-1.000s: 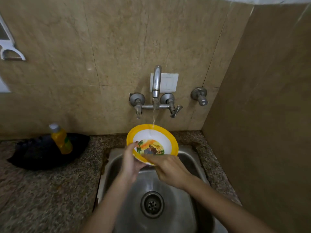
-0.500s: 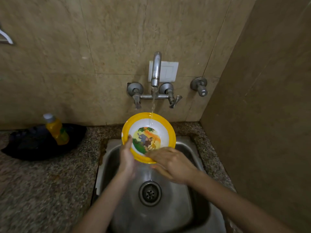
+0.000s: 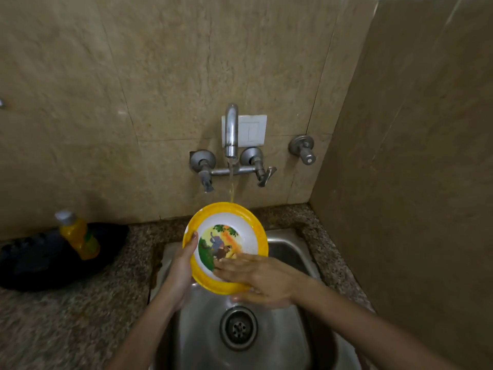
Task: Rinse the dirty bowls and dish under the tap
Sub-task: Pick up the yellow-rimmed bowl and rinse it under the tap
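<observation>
Bowl (image 3: 226,231) over the sink (image 3: 288,252), tilted toward the camera, below the tap (image 3: 231,129). Left hand (image 3: 181,273) on its left rim, right hand (image 3: 264,279) across its lower inside. Drain (image 3: 238,327) beneath. Bottle (image 3: 77,236) on the counter (image 3: 66,321), well left.

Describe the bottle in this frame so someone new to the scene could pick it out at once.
Start at the steel sink and go left along the speckled granite counter to the black tray by the wall. The small yellow plastic bottle with a grey cap stands on it, the only bottle and the only bright thing on that side.
</observation>
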